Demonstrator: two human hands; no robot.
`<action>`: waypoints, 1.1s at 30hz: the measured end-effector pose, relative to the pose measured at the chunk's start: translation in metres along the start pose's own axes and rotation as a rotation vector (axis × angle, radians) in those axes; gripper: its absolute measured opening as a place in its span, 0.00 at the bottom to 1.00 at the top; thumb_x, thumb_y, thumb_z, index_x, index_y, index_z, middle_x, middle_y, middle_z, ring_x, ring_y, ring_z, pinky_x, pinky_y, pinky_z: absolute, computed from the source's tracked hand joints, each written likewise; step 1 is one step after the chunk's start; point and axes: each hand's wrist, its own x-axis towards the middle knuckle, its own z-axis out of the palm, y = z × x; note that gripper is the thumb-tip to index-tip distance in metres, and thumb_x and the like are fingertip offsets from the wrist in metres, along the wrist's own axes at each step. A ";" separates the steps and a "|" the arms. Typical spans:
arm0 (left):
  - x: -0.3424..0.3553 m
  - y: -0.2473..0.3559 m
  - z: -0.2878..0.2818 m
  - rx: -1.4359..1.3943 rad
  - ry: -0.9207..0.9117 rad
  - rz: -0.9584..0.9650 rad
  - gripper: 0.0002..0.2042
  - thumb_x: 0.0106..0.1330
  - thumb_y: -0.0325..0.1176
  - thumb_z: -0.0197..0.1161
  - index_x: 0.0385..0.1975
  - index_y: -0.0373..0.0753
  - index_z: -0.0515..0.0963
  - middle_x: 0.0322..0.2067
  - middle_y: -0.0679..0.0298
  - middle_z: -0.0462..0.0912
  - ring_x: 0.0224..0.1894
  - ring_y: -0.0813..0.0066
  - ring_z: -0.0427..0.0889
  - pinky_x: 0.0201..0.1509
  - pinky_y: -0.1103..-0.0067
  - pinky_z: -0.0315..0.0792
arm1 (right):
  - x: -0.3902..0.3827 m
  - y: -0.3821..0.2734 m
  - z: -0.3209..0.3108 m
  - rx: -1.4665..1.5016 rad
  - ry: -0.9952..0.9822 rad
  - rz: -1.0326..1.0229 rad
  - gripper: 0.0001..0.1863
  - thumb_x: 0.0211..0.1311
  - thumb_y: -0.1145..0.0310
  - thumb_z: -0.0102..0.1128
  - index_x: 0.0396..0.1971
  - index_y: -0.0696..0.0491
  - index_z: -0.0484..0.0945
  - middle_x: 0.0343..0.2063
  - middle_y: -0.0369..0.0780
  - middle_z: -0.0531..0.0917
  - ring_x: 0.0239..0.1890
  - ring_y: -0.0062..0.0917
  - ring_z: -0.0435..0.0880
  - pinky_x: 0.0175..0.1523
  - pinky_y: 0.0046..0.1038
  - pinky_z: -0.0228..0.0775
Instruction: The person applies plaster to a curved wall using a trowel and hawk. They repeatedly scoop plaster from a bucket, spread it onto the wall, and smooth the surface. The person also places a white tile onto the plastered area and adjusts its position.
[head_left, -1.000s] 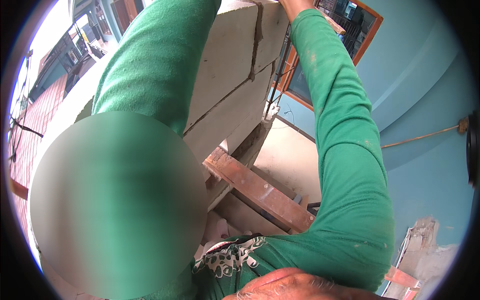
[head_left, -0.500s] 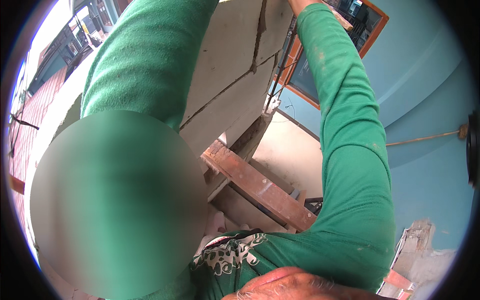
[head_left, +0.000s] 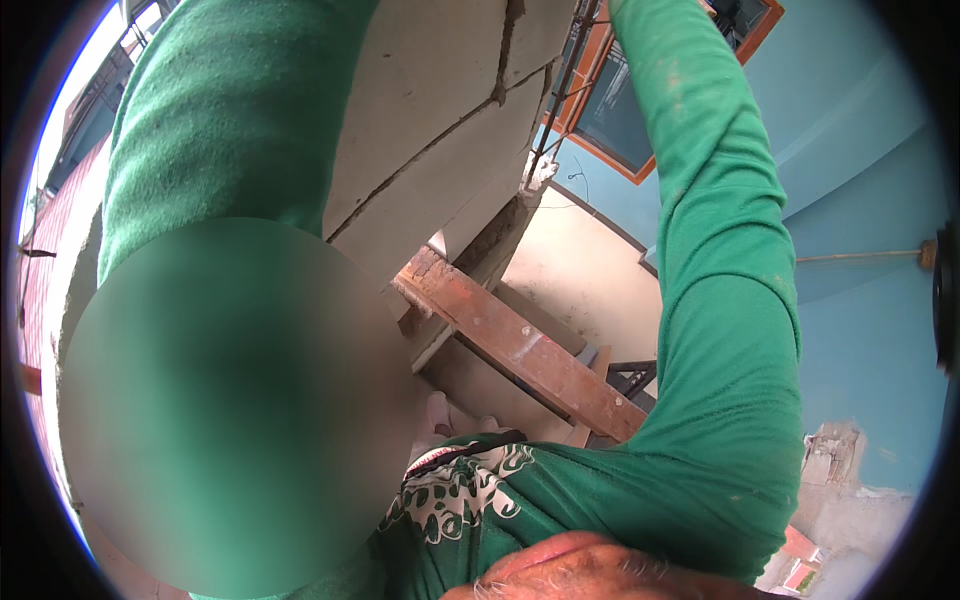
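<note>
Both green sleeves raised past grey block wall, hands out of frame

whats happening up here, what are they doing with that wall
A person in green long sleeves has both arms raised along a wall of large grey blocks. The right sleeve reaches up past the picture's top edge, and the left sleeve does too, so neither hand shows. Below the blocks runs a reddish wooden beam, with a light blue wall behind.
</note>
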 end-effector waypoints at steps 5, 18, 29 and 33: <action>0.024 -0.009 -0.063 -0.980 0.111 -0.433 0.28 0.81 0.48 0.38 0.72 0.35 0.62 0.73 0.56 0.67 0.69 0.69 0.72 0.75 0.69 0.62 | 0.022 0.038 -0.074 -0.128 0.090 0.064 0.15 0.73 0.64 0.51 0.22 0.40 0.72 0.15 0.29 0.69 0.16 0.20 0.68 0.18 0.29 0.61; -0.031 -0.004 -0.101 -1.707 0.107 -0.737 0.27 0.79 0.49 0.43 0.67 0.36 0.73 0.62 0.56 0.82 0.62 0.61 0.81 0.67 0.66 0.72 | 0.018 0.000 -0.056 -0.064 0.048 0.104 0.15 0.74 0.62 0.49 0.22 0.39 0.68 0.14 0.28 0.66 0.14 0.18 0.63 0.18 0.27 0.55; -0.029 0.002 -0.103 -1.556 0.130 -0.783 0.26 0.78 0.47 0.46 0.63 0.35 0.76 0.60 0.55 0.83 0.60 0.59 0.82 0.66 0.65 0.73 | 0.035 -0.008 -0.050 -0.093 0.057 0.135 0.14 0.74 0.62 0.48 0.24 0.42 0.66 0.16 0.30 0.66 0.16 0.19 0.63 0.21 0.27 0.55; -0.033 0.005 -0.098 -1.586 0.117 -0.798 0.25 0.78 0.47 0.46 0.62 0.35 0.77 0.59 0.54 0.84 0.60 0.59 0.82 0.66 0.65 0.73 | 0.013 0.028 -0.060 0.026 0.013 0.213 0.10 0.75 0.64 0.46 0.33 0.51 0.72 0.26 0.41 0.76 0.27 0.31 0.76 0.35 0.36 0.71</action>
